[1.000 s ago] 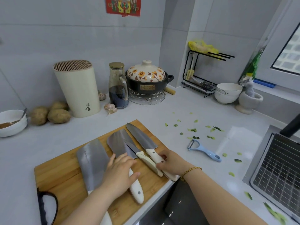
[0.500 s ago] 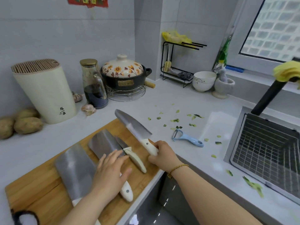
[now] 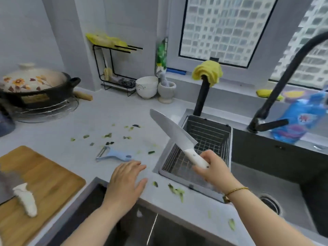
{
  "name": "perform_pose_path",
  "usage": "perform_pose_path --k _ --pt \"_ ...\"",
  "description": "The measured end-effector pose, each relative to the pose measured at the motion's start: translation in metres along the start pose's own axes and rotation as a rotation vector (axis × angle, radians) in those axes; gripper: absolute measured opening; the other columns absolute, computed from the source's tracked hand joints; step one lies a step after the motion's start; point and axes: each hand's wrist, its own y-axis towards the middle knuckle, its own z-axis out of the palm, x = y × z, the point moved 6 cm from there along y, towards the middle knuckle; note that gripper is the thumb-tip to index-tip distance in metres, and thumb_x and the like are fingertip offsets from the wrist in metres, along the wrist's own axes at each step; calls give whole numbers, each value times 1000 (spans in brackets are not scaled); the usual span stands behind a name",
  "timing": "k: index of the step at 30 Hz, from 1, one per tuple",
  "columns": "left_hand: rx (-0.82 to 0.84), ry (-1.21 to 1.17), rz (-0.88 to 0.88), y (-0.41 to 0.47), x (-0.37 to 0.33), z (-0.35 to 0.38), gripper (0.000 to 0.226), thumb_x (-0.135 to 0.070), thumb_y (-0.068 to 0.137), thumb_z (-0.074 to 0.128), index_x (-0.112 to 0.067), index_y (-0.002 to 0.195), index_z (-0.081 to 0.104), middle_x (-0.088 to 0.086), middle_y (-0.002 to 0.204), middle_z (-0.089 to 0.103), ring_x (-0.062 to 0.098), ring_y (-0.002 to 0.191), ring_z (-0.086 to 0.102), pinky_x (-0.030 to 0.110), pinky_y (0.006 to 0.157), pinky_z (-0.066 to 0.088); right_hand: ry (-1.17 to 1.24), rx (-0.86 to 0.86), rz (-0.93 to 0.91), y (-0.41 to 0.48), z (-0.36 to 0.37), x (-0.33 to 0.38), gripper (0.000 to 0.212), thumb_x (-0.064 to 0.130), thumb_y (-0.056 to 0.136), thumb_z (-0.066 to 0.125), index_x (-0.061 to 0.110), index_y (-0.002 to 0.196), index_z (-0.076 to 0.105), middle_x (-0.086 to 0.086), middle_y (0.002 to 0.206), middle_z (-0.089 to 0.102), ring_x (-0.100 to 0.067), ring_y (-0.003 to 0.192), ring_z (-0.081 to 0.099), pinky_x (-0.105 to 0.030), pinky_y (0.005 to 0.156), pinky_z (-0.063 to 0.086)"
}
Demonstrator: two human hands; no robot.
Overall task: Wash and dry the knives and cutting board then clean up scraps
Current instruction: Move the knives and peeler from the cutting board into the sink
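My right hand (image 3: 213, 172) grips the white handle of a chef's knife (image 3: 171, 129), whose grey blade points up and to the left above the wire basket (image 3: 209, 132) in the sink. My left hand (image 3: 126, 181) hovers flat, fingers straight, over the counter's front edge and holds nothing. The wooden cutting board (image 3: 44, 176) lies at the lower left; on it a white knife handle (image 3: 25, 199) shows, its blade blurred at the frame's edge. Green vegetable scraps (image 3: 108, 135) are scattered over the counter, with more scraps (image 3: 175, 190) beside the sink.
A blue peeler (image 3: 113, 155) lies on the counter between board and sink. The dark sink (image 3: 276, 174) has a black faucet (image 3: 276, 89) and a drain. A flowered clay pot (image 3: 33, 87), white bowls (image 3: 146, 87), a mortar (image 3: 166, 91), a black rack (image 3: 115, 68), yellow cloths and a blue bottle (image 3: 300, 118) stand around.
My right hand lifted the chef's knife off the board and carried it right, over the sink basket. My left hand left the knives on the board and moved to the counter edge.
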Motion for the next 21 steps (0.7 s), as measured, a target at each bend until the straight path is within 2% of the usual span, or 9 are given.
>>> perform_pose_path --k 5,7,8,9,11,12,15,19,21 --pt "167 -22 117 34 -88 77 62 -47 75 28 -13 111 65 -1 115 63 20 113 58 29 98 29 14 -134 135 -8 -82 -101 19 16 82 63 18 93 48 0 84 56 -28 76 59 -42 71 53" --pt "179 39 181 44 -119 103 50 -43 76 34 -17 101 69 -4 103 69 17 99 66 28 89 40 18 -181 198 -14 -113 -141 19 12 81 63 16 93 48 -2 83 56 -26 74 57 -39 69 50" --pt "201 67 201 48 -131 113 51 -44 76 32 -18 101 69 -4 104 69 16 99 66 29 89 42 16 -195 222 -17 -126 -158 19 11 81 63 16 91 48 -2 81 55 -24 73 55 -37 66 48" --pt "261 34 188 52 -143 126 59 -47 76 28 -17 109 65 -3 113 65 17 109 61 29 96 38 4 -207 245 -19 -139 -177 19 11 81 63 17 88 48 -1 79 55 -23 71 54 -35 64 46" --pt "259 -21 172 61 -157 142 73 -55 76 17 -19 131 49 -4 137 45 14 133 36 24 110 11 -39 -221 294 -21 -156 -211 21 12 79 64 23 79 46 -1 77 56 -23 68 53 -38 66 48" --pt "241 -13 179 65 -163 152 67 -55 82 22 -20 136 41 -5 143 37 13 138 26 22 110 3 -58 -219 327 -21 -162 -229 22 13 79 64 25 78 45 -2 78 57 -24 68 54 -40 68 49" --pt "212 35 168 77 -165 171 49 -33 95 43 -21 141 33 -3 149 28 12 142 15 21 109 -5 -129 -174 411 -17 -171 -270 19 17 79 64 19 88 48 -5 83 59 -24 66 55 -37 65 48" --pt "254 168 117 87 -160 184 55 -42 96 36 -25 145 20 -7 153 15 11 143 3 25 113 -7 -254 -79 500 4 -165 -305 20 20 79 61 19 91 45 1 77 55 -21 68 53 -27 61 40" --pt "249 161 101 89 -157 186 54 -40 95 42 -21 143 28 -3 152 22 14 143 10 26 111 -7 -329 -11 520 19 -154 -312 18 23 80 59 21 89 43 3 80 54 -21 75 52 -26 61 35"
